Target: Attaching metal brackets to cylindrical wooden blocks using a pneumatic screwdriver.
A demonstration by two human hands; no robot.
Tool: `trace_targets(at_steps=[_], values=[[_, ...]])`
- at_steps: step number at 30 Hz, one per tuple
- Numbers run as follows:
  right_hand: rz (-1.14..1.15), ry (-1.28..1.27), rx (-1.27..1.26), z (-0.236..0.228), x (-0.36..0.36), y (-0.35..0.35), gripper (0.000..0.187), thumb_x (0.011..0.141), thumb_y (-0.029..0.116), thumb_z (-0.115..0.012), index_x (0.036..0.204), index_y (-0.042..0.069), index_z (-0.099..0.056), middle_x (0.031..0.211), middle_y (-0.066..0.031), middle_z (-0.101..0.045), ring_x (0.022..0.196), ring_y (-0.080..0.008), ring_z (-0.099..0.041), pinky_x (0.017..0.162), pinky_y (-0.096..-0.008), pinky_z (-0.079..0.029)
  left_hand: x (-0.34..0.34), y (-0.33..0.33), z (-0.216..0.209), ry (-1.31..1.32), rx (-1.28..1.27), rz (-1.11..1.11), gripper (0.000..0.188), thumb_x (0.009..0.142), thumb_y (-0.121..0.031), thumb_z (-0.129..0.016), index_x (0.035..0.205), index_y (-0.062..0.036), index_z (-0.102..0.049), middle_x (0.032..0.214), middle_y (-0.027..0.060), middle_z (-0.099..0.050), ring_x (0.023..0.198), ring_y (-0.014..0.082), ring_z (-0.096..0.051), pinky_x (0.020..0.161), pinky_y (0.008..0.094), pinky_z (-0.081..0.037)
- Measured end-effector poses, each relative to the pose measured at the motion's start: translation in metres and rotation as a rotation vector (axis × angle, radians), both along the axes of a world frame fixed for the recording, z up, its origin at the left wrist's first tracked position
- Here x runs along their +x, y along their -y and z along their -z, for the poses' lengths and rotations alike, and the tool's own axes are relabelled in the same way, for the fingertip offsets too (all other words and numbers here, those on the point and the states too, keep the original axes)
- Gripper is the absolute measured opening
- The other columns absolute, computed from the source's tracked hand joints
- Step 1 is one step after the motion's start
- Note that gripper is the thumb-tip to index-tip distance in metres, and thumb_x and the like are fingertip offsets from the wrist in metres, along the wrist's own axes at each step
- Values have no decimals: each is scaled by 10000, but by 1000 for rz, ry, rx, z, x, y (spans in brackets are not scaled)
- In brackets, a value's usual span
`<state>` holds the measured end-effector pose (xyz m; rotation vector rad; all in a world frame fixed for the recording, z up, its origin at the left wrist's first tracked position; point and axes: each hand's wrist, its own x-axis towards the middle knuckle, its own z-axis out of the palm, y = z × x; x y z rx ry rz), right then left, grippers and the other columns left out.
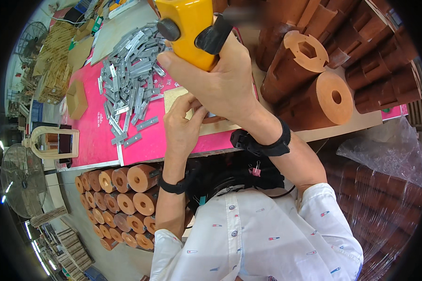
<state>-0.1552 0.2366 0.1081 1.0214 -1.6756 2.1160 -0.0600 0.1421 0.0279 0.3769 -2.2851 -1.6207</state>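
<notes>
My right hand (227, 82) is wrapped round the handle of a yellow power tool (192, 28), which has a black knob and a black trigger part. The tool's upper end runs out of the picture, and a dark blurred part juts to the right. Below it, my left hand (183, 122) is closed in a pinch over a pale board (172, 96) on the table. What its fingertips hold is hidden; a small brown piece (213, 120) shows beside them, mostly behind my right wrist. Grey metal strips (136, 65) lie heaped to the left of both hands.
The table top (86, 136) is pink. Reddish-brown cylinders (297, 100) with holes in their ends lie at the right, and more cylinders (119, 180) are stacked below the table's left edge. A small cardboard box (76, 99) and a cream arched frame (33, 140) are farther left. Clear plastic film (389, 150) hangs at the right.
</notes>
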Motion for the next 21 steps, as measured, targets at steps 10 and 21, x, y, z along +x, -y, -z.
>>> trace_targets(at_steps=[10, 21], values=[[14, -24, 43, 5, 2, 0, 429, 756, 168, -777, 1079, -12, -559, 794, -102, -626, 679, -221, -642, 631, -328, -528, 2, -3, -4, 17, -92, -14, 261, 800, 14, -686, 1060, 12, -659, 952, 107, -689, 837, 185, -662, 762, 310, -517], [-12, -30, 28, 11, 1, 3, 495, 755, 150, -786, 1149, -21, -540, 864, -111, -649, 714, -212, -656, 666, -313, -536, 0, -4, -5, -17, -99, -18, 227, 793, -14, -704, 1017, 3, -674, 910, 110, -681, 796, 200, -659, 745, 304, -516]])
